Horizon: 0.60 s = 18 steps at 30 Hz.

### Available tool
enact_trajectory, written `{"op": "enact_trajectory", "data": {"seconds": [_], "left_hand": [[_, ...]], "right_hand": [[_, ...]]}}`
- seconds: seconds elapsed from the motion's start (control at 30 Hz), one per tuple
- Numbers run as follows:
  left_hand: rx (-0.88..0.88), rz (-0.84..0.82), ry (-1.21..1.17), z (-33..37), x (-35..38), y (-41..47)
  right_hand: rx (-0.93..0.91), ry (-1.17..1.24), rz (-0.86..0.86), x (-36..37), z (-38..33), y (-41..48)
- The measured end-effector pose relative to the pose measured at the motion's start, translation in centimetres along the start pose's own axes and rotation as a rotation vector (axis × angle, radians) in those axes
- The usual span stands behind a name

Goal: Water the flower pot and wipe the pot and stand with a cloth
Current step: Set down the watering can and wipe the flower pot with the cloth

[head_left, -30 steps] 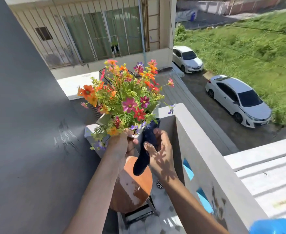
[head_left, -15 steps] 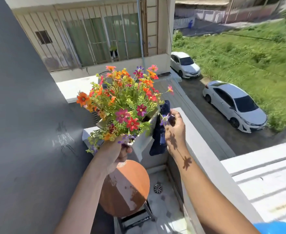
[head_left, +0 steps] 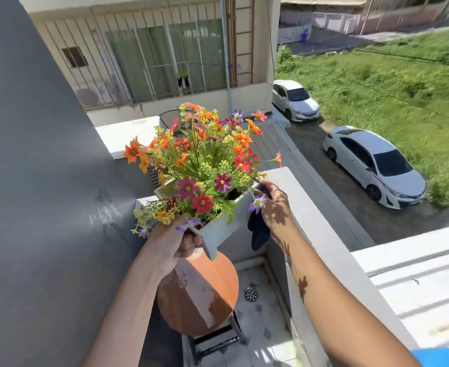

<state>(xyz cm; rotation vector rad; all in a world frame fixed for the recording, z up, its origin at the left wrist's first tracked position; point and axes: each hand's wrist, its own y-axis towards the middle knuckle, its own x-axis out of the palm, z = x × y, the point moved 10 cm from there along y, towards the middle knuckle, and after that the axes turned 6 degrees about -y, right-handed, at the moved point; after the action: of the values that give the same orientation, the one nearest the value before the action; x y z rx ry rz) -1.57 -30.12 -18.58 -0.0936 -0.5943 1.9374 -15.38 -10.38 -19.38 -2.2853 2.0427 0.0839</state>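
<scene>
Writing: I read no brand or label anywhere.
Left hand (head_left: pixel 174 241): I have it clamped on the near corner of the flower pot (head_left: pixel 219 229), lifted and tilted above the round stand (head_left: pixel 199 292).
Right hand (head_left: pixel 275 207): pinches the dark cloth (head_left: pixel 258 233) against the pot's right wall.
Hidden: flowers (head_left: pixel 205 165) cover the soil; the cloth's upper end, probably at the rim, is unclear.
Change: the pot sits higher than half a second ago.

No readable text, label, brand or number anywhere; scratch marks on the grey wall (head_left: pixel 106 213) left of the hands, illegible
</scene>
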Motion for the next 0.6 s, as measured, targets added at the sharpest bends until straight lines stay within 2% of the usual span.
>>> {"op": "enact_trajectory", "data": {"seconds": [0.13, 0.3, 0.43, 0.6], "left_hand": [[-0.005, 0.058, -0.051, -0.5, -0.7, 0.1], [-0.03, 0.086, -0.158, -2.0, -1.0, 0.8], [-0.044, 0.105, -0.147, -2.4, -2.2, 1.5], [-0.047, 0.079, -0.095, -3.2, -4.7, 3.7]], "right_hand": [[-0.074, 0.052, 0.137, 0.2, 0.7, -2.1], [-0.136, 0.025, 0.041, 4.6, 1.0, -6.5], [-0.12, -0.052, 0.005, 7.2, 2.7, -6.5], [-0.018, 0.019, 0.165, 7.6, 4.4, -2.7]]}}
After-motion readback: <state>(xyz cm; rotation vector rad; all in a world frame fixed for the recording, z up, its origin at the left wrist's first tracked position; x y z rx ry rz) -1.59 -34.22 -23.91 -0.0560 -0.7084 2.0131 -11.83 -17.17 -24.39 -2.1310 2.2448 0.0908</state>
